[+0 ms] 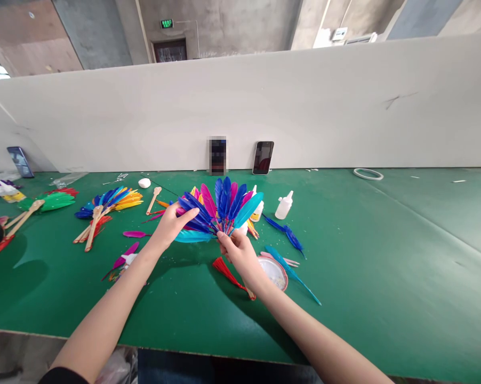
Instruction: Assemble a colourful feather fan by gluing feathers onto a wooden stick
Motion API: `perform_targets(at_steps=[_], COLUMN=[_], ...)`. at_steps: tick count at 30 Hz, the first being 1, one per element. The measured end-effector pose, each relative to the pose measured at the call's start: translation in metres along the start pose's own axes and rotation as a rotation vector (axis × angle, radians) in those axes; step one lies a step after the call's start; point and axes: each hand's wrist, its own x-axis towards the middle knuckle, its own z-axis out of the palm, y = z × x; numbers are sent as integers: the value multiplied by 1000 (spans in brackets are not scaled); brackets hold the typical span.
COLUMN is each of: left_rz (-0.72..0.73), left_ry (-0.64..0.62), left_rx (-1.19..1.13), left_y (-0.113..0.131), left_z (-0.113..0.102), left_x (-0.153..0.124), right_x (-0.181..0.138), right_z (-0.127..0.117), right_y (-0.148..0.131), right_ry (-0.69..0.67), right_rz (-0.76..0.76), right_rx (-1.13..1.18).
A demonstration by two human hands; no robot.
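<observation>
fingers [226, 242] hold feather fan [225, 200]; green sign [167, 24] reads "exit".

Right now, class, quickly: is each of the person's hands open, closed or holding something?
Left hand: closed on blue feathers, left side of the feather fan.
Right hand: closed, holding the feather fan at its base.

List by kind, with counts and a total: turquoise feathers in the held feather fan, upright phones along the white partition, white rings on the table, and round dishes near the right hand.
Turquoise feathers in the feather fan: 2
Phones, one pixelated: 3
White ring: 1
Round dish: 1
Total: 7
</observation>
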Motion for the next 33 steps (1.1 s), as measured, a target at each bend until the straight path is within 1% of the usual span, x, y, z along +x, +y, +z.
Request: perform_targets(at_steps=[12,21,25,30,33], left_rz=[-1,15,11,-7,22], left_ry=[-9,-3,1,-2,32], left_rx=[-14,23,-10,-57,-45], left_y=[0,-1,-5,-6,-1], left_z=[1,0,-1,-1,-3], left_x=[0,0,3,4,4], right_x=[0,-1,0,0,0], right_z=[0,-1,-1,-1,-1], right_y=[-1,-2,1,2,2], right_ry=[1,-2,-9,-59,-102], right_rz=[4,-4,-12,-20,-22], right_rx=[-4,-10,-27,-37,-40])
